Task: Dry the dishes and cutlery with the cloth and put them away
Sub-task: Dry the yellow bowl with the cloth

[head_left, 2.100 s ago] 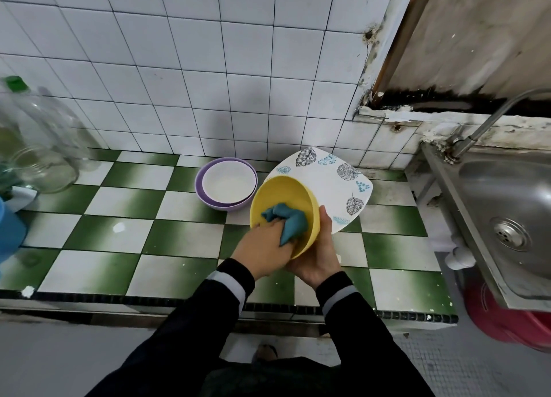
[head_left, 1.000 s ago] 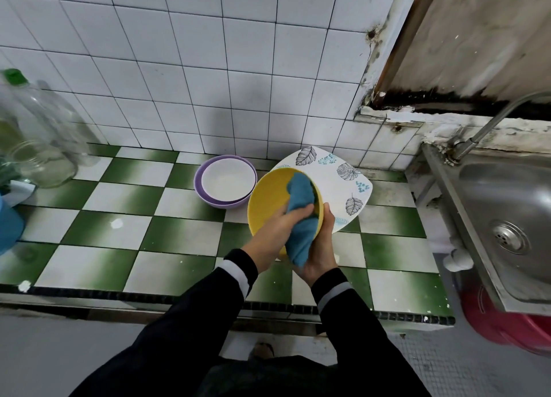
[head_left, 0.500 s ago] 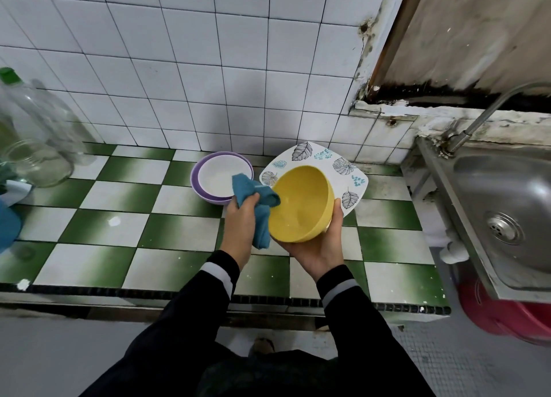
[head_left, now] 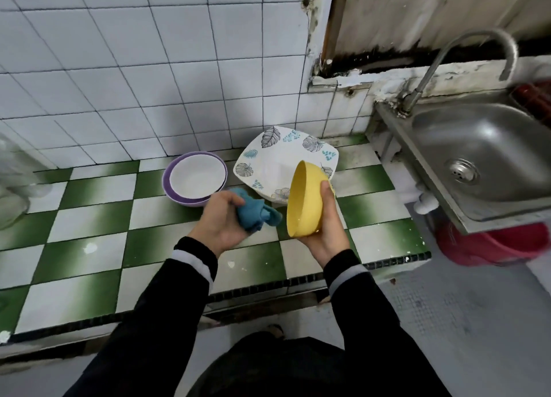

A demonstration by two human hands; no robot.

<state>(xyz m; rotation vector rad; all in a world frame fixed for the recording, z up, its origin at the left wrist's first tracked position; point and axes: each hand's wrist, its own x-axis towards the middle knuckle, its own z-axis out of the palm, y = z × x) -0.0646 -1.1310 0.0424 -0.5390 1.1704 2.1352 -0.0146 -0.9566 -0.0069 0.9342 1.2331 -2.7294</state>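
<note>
**Yellow bowl (head_left: pixel 304 201) on edge, cloth (head_left: pixel 256 214) just beside it**

At eleven o'clock from your left hand (head_left: pixel 222 222), a white bowl (head_left: pixel 196 177) sat nested in a purple bowl (head_left: pixel 182 200) on the checked counter (head_left: pixel 89 211). That hand clenched the bunched blue cloth, with the yellow bowl at its three o'clock. Your right hand (head_left: pixel 329 232) gripped that bowl above the counter, tipped on edge, its opening facing left. The leaf-print plate (head_left: pixel 277 161) lay at the bowl's eleven o'clock and the steel sink (head_left: pixel 483 146) at its two o'clock.

White tiled wall (head_left: pixel 149 68); green-and-white checkered counter (head_left: pixel 89 223); steel sink (head_left: pixel 477 146), curved tap (head_left: pixel 447 47).
</note>
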